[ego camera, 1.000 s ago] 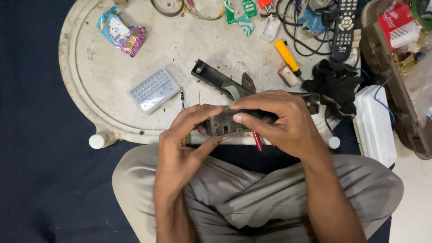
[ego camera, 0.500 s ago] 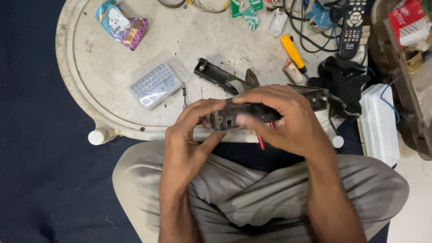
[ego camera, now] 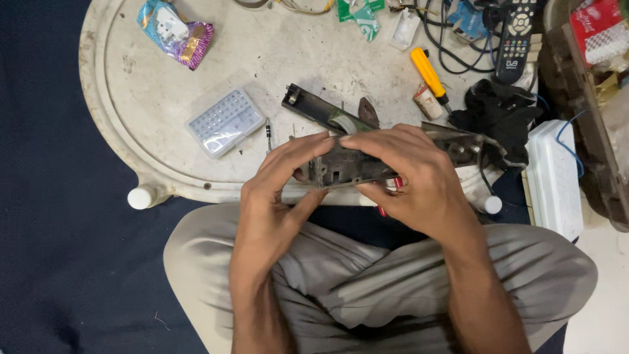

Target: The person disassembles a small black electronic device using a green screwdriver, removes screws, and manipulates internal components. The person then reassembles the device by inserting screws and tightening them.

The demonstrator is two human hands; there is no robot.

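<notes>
hands: left hand [ego camera: 275, 196] and right hand [ego camera: 413, 177] both clamp the dark metal part [ego camera: 347, 167]; fingers curled tight
change: grip unchanged; part raised slightly, probably
12 o'clock: yellow screwdriver [ego camera: 427, 73]

A metal part [ego camera: 341, 167] is held between both hands at the table's [ego camera: 118, 118] six-o'clock edge. A bit case [ego camera: 225, 122] lies at ten o'clock from it, a screwdriver [ego camera: 429, 75] at one o'clock.
</notes>
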